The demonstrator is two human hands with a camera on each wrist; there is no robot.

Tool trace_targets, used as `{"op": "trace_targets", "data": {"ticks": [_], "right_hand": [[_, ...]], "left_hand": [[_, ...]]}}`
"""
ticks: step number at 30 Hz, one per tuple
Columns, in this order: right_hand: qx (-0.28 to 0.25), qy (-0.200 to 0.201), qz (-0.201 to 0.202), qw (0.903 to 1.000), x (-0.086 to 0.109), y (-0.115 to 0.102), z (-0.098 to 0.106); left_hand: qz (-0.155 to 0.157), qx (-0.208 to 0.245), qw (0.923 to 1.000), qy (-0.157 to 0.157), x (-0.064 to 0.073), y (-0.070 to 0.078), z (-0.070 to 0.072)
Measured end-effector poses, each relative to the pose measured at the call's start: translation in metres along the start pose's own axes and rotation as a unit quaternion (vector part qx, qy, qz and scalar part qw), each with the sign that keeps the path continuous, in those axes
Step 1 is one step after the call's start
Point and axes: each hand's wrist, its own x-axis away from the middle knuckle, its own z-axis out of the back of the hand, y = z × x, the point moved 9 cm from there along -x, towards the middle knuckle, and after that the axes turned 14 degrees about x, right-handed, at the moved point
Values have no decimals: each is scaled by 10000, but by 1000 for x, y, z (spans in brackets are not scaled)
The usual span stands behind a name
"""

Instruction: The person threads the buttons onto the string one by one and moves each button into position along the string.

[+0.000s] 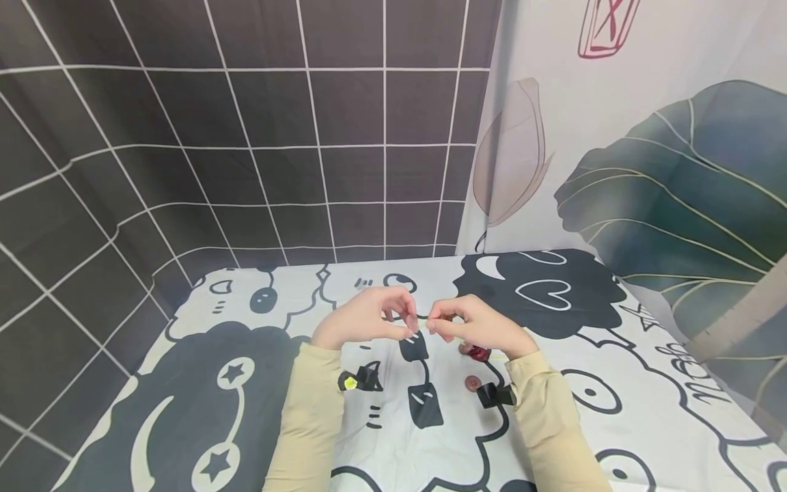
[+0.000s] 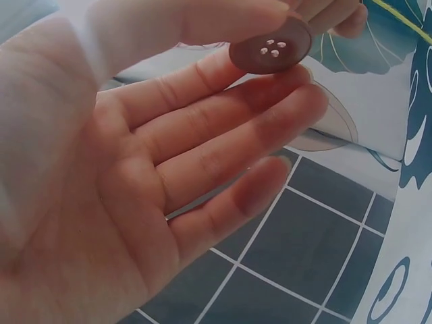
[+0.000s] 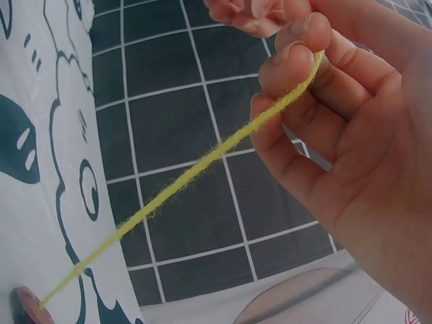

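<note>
My left hand (image 1: 375, 318) pinches a dark brown button (image 2: 271, 47) with light holes between thumb and forefinger; its other fingers stretch out in the left wrist view. Close on its right, my right hand (image 1: 470, 320) pinches the upper end of a fuzzy yellow yarn (image 3: 202, 165) between thumb and fingertips. From there the yarn runs taut to another round reddish button (image 3: 28, 305) at the lower left edge of the right wrist view. Both hands are raised over the patterned cloth, fingertips nearly meeting in the head view.
A reddish-brown button (image 1: 472, 383) appears over the cloth (image 1: 393, 465), below the right hand. Near it is a small dark red item (image 1: 479, 353). Black wrist cameras (image 1: 494, 395) show beside both forearms. Behind the table hangs a dark grid-patterned curtain (image 1: 344, 171).
</note>
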Motion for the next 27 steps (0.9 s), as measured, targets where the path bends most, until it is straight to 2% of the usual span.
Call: {"op": "trace_targets", "data": {"ticks": [3,18,27], "right_hand": [[-49,-32,-15,10000,-1,0,-1],[513,133,321,9981,-3,-4,0],[596,132,268,9978,-4,-4,-2]], "left_hand": [[-12,11,10000,-4,0,2,0],[-170,-15,9997,-177,-2,7,-5],[-232,138,9996,-67,-6,7,-9]]}}
